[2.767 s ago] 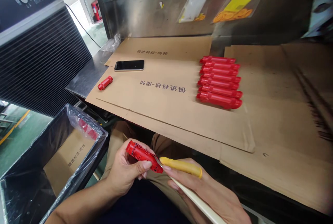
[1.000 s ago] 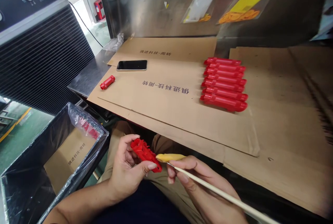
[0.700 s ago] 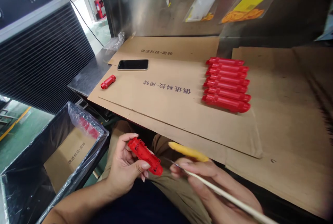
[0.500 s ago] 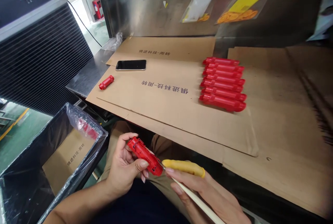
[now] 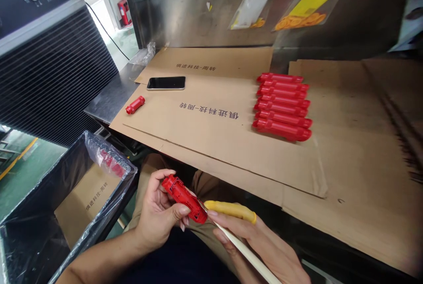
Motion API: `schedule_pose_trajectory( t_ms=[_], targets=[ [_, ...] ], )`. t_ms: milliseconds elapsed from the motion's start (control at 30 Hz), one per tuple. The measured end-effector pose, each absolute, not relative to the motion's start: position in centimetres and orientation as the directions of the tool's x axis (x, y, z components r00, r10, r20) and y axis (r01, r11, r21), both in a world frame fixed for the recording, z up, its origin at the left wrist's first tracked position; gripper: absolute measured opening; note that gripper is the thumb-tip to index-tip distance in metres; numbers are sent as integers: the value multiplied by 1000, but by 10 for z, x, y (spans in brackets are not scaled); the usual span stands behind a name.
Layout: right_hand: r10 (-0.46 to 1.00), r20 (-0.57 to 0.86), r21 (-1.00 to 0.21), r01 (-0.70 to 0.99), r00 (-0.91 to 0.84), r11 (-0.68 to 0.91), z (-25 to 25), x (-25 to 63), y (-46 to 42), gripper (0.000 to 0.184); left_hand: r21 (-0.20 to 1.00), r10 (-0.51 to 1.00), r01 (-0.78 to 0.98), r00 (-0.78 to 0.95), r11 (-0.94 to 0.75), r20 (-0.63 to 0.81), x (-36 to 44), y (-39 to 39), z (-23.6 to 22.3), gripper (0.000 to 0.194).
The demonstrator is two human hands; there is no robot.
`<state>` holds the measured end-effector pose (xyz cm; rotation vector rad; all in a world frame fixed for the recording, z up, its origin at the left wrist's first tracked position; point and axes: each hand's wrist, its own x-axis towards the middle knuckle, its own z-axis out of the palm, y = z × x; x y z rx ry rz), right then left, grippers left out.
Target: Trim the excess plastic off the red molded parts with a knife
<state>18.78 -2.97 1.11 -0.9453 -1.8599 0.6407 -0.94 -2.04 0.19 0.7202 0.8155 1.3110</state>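
Observation:
My left hand (image 5: pixel 157 215) is closed around a red plastic part (image 5: pixel 183 193), held over my lap below the table edge. My right hand (image 5: pixel 261 244) grips a thin tool with a long cream handle (image 5: pixel 246 255), and its forefinger wears a yellow finger cot (image 5: pixel 231 209). The tool's tip rests against the right end of the red part. On the cardboard sheet (image 5: pixel 211 143) a row of several finished red parts (image 5: pixel 282 105) lies side by side at the right.
A phone (image 5: pixel 166 82) and a small red piece (image 5: pixel 135 105) lie at the cardboard's left end. A black bin lined with plastic (image 5: pixel 82 196) stands at my left, holding cardboard and a red item. A cooling unit (image 5: pixel 46 64) looms at the left; a steel wall backs the table.
My right hand drew the tool away from the red part and brought it back to the part's end. My left hand turned the part slightly and kept hold of it.

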Motion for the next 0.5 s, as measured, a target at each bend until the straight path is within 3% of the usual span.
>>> schedule_pose_trajectory(
  t_ms=[500],
  targets=[
    [849,491,-747,409,-194,525,8,184,-43,37,782,996,-617,39,85,-77,-4,-24,-1,56]
  ],
)
